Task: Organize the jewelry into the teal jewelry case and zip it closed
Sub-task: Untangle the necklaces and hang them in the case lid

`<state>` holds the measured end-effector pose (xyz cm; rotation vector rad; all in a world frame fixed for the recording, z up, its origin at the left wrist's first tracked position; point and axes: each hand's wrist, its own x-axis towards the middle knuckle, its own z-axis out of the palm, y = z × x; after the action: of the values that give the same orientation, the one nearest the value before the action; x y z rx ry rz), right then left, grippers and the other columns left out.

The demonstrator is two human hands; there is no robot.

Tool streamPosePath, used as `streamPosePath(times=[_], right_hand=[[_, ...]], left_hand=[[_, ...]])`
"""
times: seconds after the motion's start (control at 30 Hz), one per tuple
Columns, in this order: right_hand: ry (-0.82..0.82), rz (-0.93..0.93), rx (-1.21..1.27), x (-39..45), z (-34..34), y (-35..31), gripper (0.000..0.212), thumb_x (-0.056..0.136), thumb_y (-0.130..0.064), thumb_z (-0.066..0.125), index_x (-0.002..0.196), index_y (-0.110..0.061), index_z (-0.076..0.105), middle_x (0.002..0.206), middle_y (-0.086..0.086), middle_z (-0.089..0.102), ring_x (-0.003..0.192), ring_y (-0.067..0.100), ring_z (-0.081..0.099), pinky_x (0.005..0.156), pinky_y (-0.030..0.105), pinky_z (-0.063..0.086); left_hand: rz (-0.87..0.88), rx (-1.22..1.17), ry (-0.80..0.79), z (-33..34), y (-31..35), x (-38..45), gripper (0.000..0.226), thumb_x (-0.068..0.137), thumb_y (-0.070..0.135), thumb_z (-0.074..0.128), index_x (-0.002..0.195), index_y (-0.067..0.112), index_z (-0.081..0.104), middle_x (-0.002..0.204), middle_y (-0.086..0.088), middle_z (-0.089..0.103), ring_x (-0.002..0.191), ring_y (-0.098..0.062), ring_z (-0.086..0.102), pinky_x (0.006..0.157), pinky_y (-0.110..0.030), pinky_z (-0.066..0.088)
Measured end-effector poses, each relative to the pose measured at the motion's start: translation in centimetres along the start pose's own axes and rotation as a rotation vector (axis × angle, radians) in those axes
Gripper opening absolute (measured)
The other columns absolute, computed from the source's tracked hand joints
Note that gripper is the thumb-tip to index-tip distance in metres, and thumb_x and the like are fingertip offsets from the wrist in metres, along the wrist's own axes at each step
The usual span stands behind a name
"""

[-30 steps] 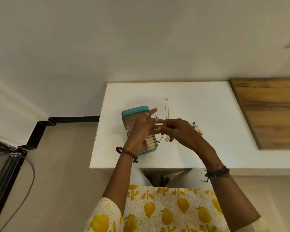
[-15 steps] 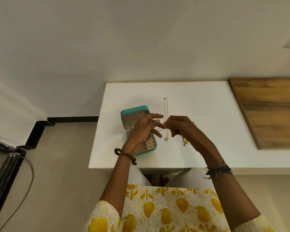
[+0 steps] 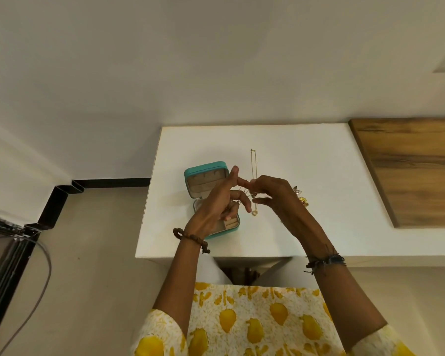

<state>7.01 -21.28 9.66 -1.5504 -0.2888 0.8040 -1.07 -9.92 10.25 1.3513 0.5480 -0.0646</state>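
The case lies open near the left edge of the white table, lid flat toward the far edge, tray toward the near edge. Both hands are raised over the table just right of it. The left hand has its fingers spread, index stretched toward the right hand; a fine chain seems to run across its fingertips, though it is too thin to say how firmly it is held. The right hand is pinched around something small at the meeting point (probably the same chain or its clasp), with its lower fingers loosely out. A necklace lies straight on the table beyond the hands, and a heart pendant shows below them; whether they belong to one piece I cannot tell. More gold jewelry sits behind the right hand.

The step in hand looks like readying a chain for storage. Next it needs carrying left and hanging or coiling inside the case without tangling; zipping is a long way off.
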Motion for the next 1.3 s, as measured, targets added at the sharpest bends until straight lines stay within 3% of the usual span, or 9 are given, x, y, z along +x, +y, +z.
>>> streamPosePath(times=[0.17, 0.37, 0.53, 0.63, 0.7, 0.9, 1.07, 1.17, 1.3], right_hand=[[0.087, 0.109, 0.215, -0.2, 0.2, -0.1, 0.021, 0.093, -0.01, 0.046, 0.076, -0.009, 0.058, 0.067, 0.001, 0.051, 0.066, 0.013, 0.052, 0.063, 0.025, 0.045], [0.043, 0.128, 0.117, -0.3, 0.2, -0.2, 0.026, 0.091, -0.019, 0.056, 0.066, -0.011, 0.055, 0.061, 0.002, 0.046, 0.061, 0.013, 0.045, 0.062, 0.026, 0.041], [0.033, 0.097, 0.139, -0.2, 0.0, 0.0, 0.012, 0.088, -0.02, 0.058, 0.08, -0.012, 0.061, 0.077, 0.001, 0.054, 0.077, 0.014, 0.052, 0.066, 0.024, 0.045], [0.037, 0.069, 0.155, -0.1, 0.1, 0.2, 0.019, 0.069, -0.029, 0.06, 0.08, -0.014, 0.063, 0.083, 0.003, 0.058, 0.08, 0.014, 0.054, 0.066, 0.024, 0.047], [0.026, 0.057, 0.119, -0.1, 0.2, 0.3, 0.018, 0.07, -0.03, 0.06, 0.077, -0.014, 0.063, 0.082, 0.003, 0.059, 0.079, 0.012, 0.055, 0.067, 0.024, 0.048], [-0.012, 0.038, -0.003, 0.0, 0.2, 0.5, 0.011, 0.09, -0.014, 0.057, 0.081, -0.016, 0.062, 0.077, -0.001, 0.06, 0.076, 0.011, 0.054, 0.07, 0.025, 0.046], [-0.086, 0.083, -0.047, 0.3, 0.3, 0.4, 0.018, 0.094, -0.014, 0.047, 0.103, -0.019, 0.062, 0.092, 0.0, 0.06, 0.078, 0.007, 0.051, 0.069, 0.023, 0.045], [-0.084, 0.11, -0.034, 0.5, 0.5, 0.3, 0.028, 0.098, -0.018, 0.035, 0.118, -0.01, 0.054, 0.109, 0.005, 0.054, 0.085, 0.008, 0.051, 0.072, 0.026, 0.046], [-0.154, 0.116, -0.015, 0.6, 0.5, -0.1, 0.016, 0.094, -0.019, 0.043, 0.09, -0.017, 0.059, 0.093, -0.001, 0.057, 0.086, 0.009, 0.052, 0.074, 0.027, 0.045]], left_hand=[[0.054, 0.111, -0.014, -0.1, -0.1, 0.0, 0.04, 0.095, 0.039, 0.036, 0.076, 0.015, 0.063, 0.06, 0.005, 0.069, 0.025, -0.006, 0.034, 0.034, -0.012, 0.027], [0.094, 0.135, 0.091, 0.1, 0.0, -0.1, 0.022, 0.093, 0.021, 0.048, 0.075, 0.021, 0.06, 0.057, 0.017, 0.063, 0.036, -0.002, 0.05, 0.038, -0.009, 0.035], [0.081, -0.123, 0.116, 0.0, -0.6, 0.5, 0.02, 0.092, 0.014, 0.049, 0.076, 0.019, 0.06, 0.065, 0.015, 0.069, 0.07, -0.004, 0.064, 0.062, -0.017, 0.055], [0.11, -0.226, 0.162, -0.2, -0.9, 0.8, 0.02, 0.091, 0.008, 0.049, 0.076, 0.015, 0.06, 0.062, 0.011, 0.07, 0.07, -0.004, 0.067, 0.072, -0.019, 0.055], [0.126, -0.296, 0.159, -0.2, -0.9, 0.8, 0.02, 0.091, 0.005, 0.047, 0.075, 0.011, 0.059, 0.059, 0.008, 0.068, 0.066, -0.005, 0.067, 0.074, -0.022, 0.055], [0.077, -0.495, 0.082, -0.4, -0.5, 0.0, 0.025, 0.094, 0.009, 0.043, 0.071, 0.006, 0.052, 0.036, 0.006, 0.041, 0.031, -0.005, 0.037, 0.046, -0.019, 0.046], [-0.007, -0.453, -0.143, -1.3, 0.0, -0.5, 0.024, 0.095, 0.012, 0.039, 0.088, 0.008, 0.062, 0.033, 0.009, 0.027, 0.028, -0.002, 0.023, 0.04, -0.017, 0.033], [-0.063, -0.435, -0.222, -1.6, 0.4, -1.0, 0.032, 0.09, 0.015, 0.043, 0.072, 0.018, 0.07, 0.032, 0.01, 0.026, 0.027, -0.001, 0.022, 0.039, -0.016, 0.031], [-0.13, -0.467, -0.265, -2.0, 0.9, -1.2, 0.013, 0.081, 0.012, 0.047, 0.07, 0.014, 0.052, 0.031, 0.011, 0.027, 0.025, -0.001, 0.024, 0.036, -0.015, 0.032]])
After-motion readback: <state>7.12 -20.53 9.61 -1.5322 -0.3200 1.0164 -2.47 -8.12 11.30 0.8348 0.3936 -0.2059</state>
